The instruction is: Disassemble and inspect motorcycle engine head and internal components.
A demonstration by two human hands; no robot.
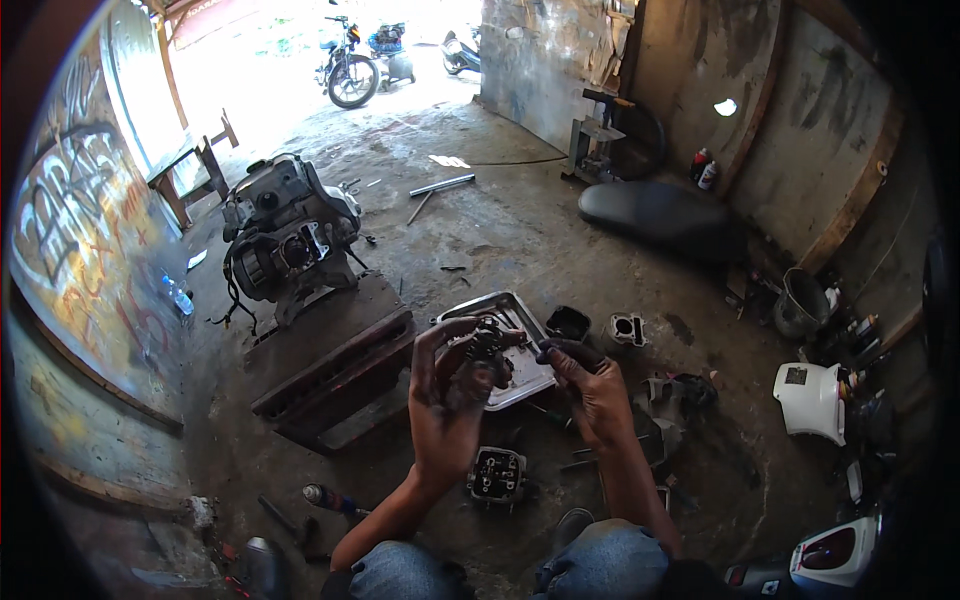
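Observation:
My left hand [445,420] is raised in front of me, its fingers curled round a dark metal engine part [487,338]. Beside it, my right hand [600,395] is closed in a pinch. A small dark end shows at its fingertips, close to the part; what it belongs to is too small to make out. Behind and below both hands lies a silver metal tray [530,378], partly hidden by the left hand. On the floor between my knees and the tray rests an engine cylinder head [497,474].
An engine [290,225] sits at the far left behind a dark metal stand [335,355]. Right of the tray are a black container [568,322] and a cylinder block [627,328]. Farther right lie a motorcycle seat [660,215], a bucket [802,303] and a white panel [810,400]. A spray can [328,497] lies near-left.

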